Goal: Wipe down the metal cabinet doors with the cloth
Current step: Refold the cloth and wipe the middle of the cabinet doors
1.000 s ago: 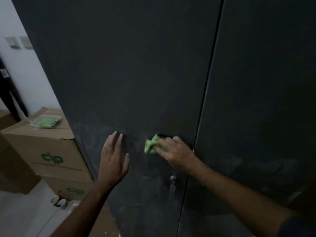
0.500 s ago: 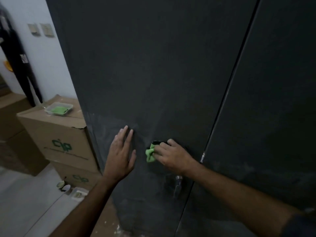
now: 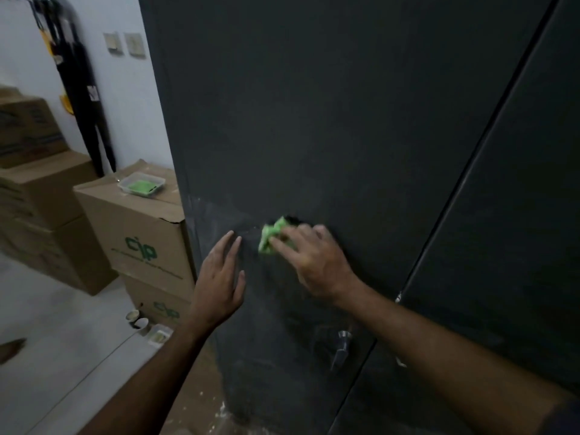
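**Right hand wiped the left door with the green cloth, left hand lay flat beside it**

The right hand (image 3: 314,262) held a crumpled green cloth (image 3: 272,236) under its bent fingers and pressed it on the left cabinet door (image 3: 314,120). The cloth stuck out past the fingertips on the side toward the other hand. The left hand (image 3: 219,284) was spread open, with straight fingers and the palm flat on the same door, near the cloth but not touching it.

Compared with the picture of half a second before, the two hands kept nearly the same positions to each other, and the cloth stayed under the right hand. The view had turned, so more of the wall and the boxes beyond the left hand came into sight, and the hands appeared more to the right in the frame.

Both forearms reached forward and up from the lower edge of the view. The right arm came in across the right cabinet door (image 3: 518,246) and over the gap between the doors. Below the right wrist a metal handle (image 3: 342,346) stood on the left door. Beyond the left hand stood stacked cardboard boxes (image 3: 138,240), and on the top one lay a clear tray (image 3: 141,183) with something green inside.
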